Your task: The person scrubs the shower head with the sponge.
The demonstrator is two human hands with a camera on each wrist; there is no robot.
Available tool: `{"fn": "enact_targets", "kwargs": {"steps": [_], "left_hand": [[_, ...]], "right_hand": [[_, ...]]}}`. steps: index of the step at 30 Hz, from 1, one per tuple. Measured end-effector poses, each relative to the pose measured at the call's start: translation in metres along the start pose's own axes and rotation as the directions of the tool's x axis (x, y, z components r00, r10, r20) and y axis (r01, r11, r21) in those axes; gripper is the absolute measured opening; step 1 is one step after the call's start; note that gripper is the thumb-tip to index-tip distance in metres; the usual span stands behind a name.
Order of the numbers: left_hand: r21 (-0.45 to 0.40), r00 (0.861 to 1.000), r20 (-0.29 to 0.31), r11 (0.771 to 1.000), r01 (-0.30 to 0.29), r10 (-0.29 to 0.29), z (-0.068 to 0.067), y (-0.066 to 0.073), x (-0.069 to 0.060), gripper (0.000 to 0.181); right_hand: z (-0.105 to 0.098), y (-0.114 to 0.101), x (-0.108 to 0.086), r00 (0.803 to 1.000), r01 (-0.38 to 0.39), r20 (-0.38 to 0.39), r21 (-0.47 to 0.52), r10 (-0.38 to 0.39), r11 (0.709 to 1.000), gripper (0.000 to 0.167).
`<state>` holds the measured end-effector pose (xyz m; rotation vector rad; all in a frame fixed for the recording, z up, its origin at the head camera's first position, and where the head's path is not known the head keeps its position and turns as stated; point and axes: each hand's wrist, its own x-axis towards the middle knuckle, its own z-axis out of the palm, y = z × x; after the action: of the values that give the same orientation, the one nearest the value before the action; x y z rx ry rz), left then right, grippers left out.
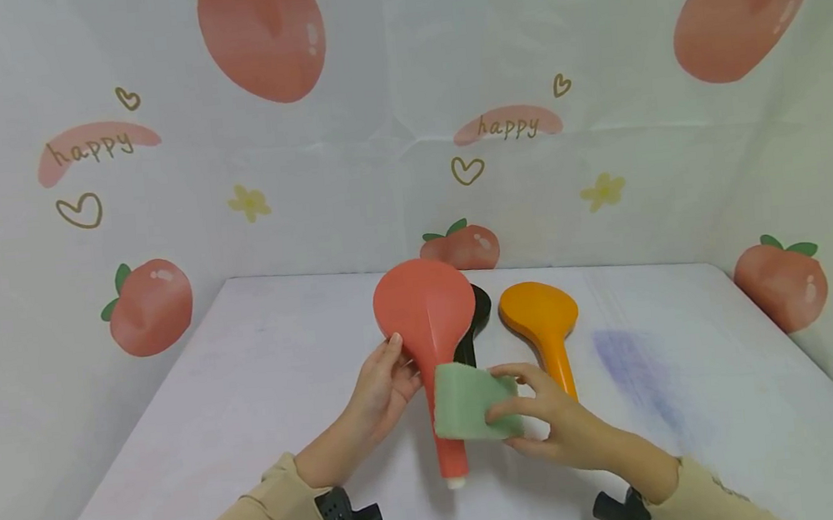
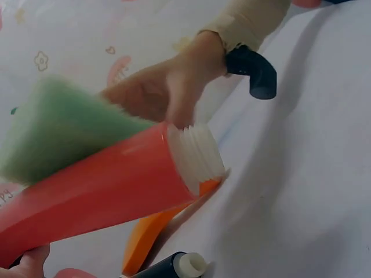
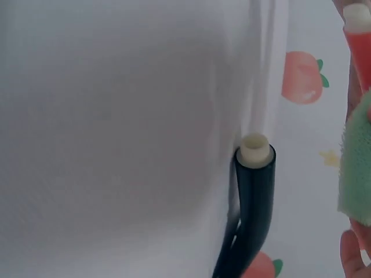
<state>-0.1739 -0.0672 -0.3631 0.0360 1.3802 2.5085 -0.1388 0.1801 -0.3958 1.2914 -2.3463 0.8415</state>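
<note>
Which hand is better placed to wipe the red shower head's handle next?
Probably the right hand: it grips the green sponge at the handle, while the left hand is occupied holding the red shower head.

Black showerhead (image 3: 256,200), orange showerhead (image 1: 541,313) on table (image 1: 283,365)

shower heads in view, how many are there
3: the red shower head in the left hand, the black shower head partly hidden behind the red one, and the orange shower head on the table at right. No others show.
</note>
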Motion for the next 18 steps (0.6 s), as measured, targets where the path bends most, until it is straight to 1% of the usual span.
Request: {"fn": "enact_targets", "kwargs": {"steps": [2, 4, 7, 9, 13, 16, 18], "left_hand": [[0.002, 1.000, -0.009, 1.000, -0.008, 0.008, -0.0010, 0.0008, -0.0001, 0.043], [-0.009, 1.000, -0.023, 1.000, -0.011, 0.011, -0.0016, 0.0016, 0.0001, 0.040], [-0.013, 0.999, -0.030, 1.000, -0.016, 0.016, -0.0029, 0.0025, 0.0008, 0.038], [-0.020, 0.999, -0.036, 1.000, -0.016, 0.015, -0.0034, 0.0028, 0.0011, 0.035], [-0.028, 0.999, -0.042, 0.999, -0.016, 0.015, -0.0037, 0.0032, 0.0016, 0.032], [-0.010, 0.999, -0.041, 1.000, -0.005, 0.005, -0.0030, 0.0035, 0.0014, 0.034], [0.012, 0.999, -0.036, 1.000, 0.010, -0.009, -0.0021, 0.0035, 0.0007, 0.037]], "right_hand": [[0.0008, -0.0025, -0.0035, 0.998, 0.020, 0.051, -0.011, -0.020, 1.000, 0.039], [0.0016, -0.0048, -0.0064, 0.995, 0.054, 0.085, -0.021, -0.052, 0.998, 0.039], [0.0026, -0.0078, -0.0093, 0.988, 0.106, 0.113, -0.041, -0.101, 0.994, 0.039], [0.0034, -0.0084, -0.0104, 0.984, 0.147, 0.109, -0.054, -0.140, 0.988, 0.040], [0.0036, -0.0073, -0.0093, 0.982, 0.175, 0.087, -0.090, -0.168, 0.980, 0.045], [0.0029, -0.0047, -0.0056, 0.987, 0.158, 0.061, -0.120, -0.152, 0.980, 0.045], [0.0019, -0.0029, -0.0020, 0.990, 0.138, 0.036, -0.133, -0.135, 0.981, 0.040]]}}
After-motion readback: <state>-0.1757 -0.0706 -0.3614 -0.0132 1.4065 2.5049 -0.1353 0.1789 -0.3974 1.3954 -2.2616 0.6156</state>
